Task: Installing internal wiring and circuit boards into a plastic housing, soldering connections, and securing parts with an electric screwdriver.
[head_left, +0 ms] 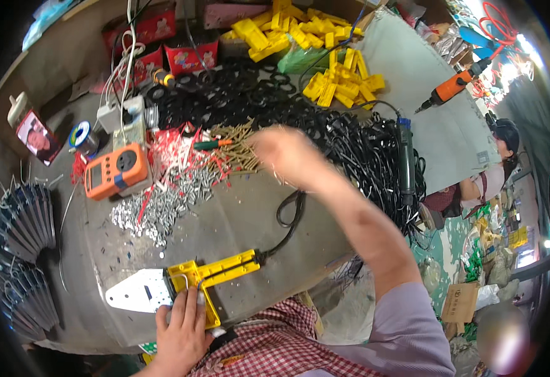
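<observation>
A yellow plastic tool housing (228,267), open-faced, lies on the near part of the bench. From its left end sticks a flat, pointed silver plate (138,290), and a black cord (281,242) runs from its handle end. My left hand (184,327) grips the housing's near side beside the plate, fingers over its edge. My right hand (284,154) is reaching far over the bench, at the right end of a heap of long brass-coloured screws (240,147). Motion smears its fingers, so I cannot see whether they hold anything. A green-and-orange screwdriver (212,144) lies on that heap.
Silver screws (162,210), an orange multimeter (118,171) and a solder spool (83,138) lie left. Behind are black rings (225,94) and yellow housings (344,81). Black cords (375,163) heap right, below a hanging orange power screwdriver (454,87). Dark plates (27,226) line the left edge. Another person (476,188) sits right.
</observation>
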Motion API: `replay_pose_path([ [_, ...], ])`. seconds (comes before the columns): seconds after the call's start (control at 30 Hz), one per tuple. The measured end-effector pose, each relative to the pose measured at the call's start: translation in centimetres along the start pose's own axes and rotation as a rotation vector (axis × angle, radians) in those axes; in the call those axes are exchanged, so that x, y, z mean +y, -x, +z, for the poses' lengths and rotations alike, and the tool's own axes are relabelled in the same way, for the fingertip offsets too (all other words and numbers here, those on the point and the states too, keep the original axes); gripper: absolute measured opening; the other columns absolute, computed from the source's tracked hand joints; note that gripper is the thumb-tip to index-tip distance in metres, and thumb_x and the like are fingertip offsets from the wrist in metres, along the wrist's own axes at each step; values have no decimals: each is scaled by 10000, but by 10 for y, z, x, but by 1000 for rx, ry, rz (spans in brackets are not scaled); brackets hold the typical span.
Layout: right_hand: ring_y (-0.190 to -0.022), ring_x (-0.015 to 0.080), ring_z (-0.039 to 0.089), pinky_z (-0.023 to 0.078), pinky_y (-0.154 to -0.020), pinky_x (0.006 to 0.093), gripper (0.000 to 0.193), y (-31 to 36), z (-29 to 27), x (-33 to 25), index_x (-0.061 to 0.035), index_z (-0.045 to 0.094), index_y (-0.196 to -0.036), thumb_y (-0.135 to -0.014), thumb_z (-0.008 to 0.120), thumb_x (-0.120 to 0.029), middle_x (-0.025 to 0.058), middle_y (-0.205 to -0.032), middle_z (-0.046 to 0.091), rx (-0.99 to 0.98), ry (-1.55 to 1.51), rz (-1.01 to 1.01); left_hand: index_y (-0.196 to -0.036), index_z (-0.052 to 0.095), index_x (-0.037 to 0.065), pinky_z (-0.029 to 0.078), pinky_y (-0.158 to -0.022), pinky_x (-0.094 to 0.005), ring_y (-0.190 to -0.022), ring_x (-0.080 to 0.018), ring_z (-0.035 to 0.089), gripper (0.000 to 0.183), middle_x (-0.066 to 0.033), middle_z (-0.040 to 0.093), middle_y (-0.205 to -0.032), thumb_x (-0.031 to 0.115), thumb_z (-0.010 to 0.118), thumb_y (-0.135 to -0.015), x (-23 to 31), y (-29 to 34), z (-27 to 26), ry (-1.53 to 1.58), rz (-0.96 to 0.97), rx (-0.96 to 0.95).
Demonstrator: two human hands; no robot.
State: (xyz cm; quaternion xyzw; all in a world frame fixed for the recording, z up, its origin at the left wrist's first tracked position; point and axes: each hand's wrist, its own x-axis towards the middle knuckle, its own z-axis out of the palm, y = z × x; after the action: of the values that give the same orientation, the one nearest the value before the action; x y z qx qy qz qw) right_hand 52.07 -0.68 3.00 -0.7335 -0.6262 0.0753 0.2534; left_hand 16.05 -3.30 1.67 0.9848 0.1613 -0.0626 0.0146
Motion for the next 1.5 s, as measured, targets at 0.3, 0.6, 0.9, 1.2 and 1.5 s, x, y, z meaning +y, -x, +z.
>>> replay_pose_path([
  [0.3, -1089, 373, 553, 438, -933, 435, 587, -43, -24, 324, 11, 419, -1293, -804, 610, -252, 207, -1165, 589, 638, 354, 416, -1087, 583, 37, 287, -923, -513, -1265, -278, 381, 565, -165, 388, -1393, 322, 682, -608, 3, 13, 26, -165, 144, 77],
  [0.6, -1012, 165, 546, 412, -891, 299, 484, 16, -72, 49, 27, 471, -1225, -813, 652, -149, 94, -1084, 587, 240, -650, 211, -1187, 573, 16, 336, -930, -414, -1267, -252, 393, 427, -168, 417, -1373, 231, 472, -831, -3, 4, 8, -57, 43, 53],
  [0.9, -804, 332, 646, 500, -682, 362, 439, 83, 29, -48, -20, 489, -1139, -801, 694, -212, 179, -915, 643, -84, -68, 145, -1066, 613, 35, 275, -964, -452, -1277, -234, 381, 491, -150, 396, -1400, 302, 644, -655, 4, 7, 22, -15, 1, 93],
  [1.2, -1042, 192, 566, 416, -914, 323, 389, 142, 42, -71, -15, 540, -1172, -842, 626, -201, 120, -1109, 619, 20, -1005, 249, -1139, 583, 10, 311, -951, -462, -1275, -252, 384, 518, -170, 389, -1399, 285, 606, -701, 4, 7, 21, -19, 8, 92],
  [1.5, -1124, 259, 537, 385, -997, 345, 415, 130, 38, -86, 3, 556, -1150, -739, 597, -33, 148, -1202, 573, -131, -1098, 243, -1174, 573, 3, 319, -954, -457, -1270, -251, 390, 508, -169, 390, -1399, 262, 555, -737, 3, 4, 21, -55, 11, 86],
])
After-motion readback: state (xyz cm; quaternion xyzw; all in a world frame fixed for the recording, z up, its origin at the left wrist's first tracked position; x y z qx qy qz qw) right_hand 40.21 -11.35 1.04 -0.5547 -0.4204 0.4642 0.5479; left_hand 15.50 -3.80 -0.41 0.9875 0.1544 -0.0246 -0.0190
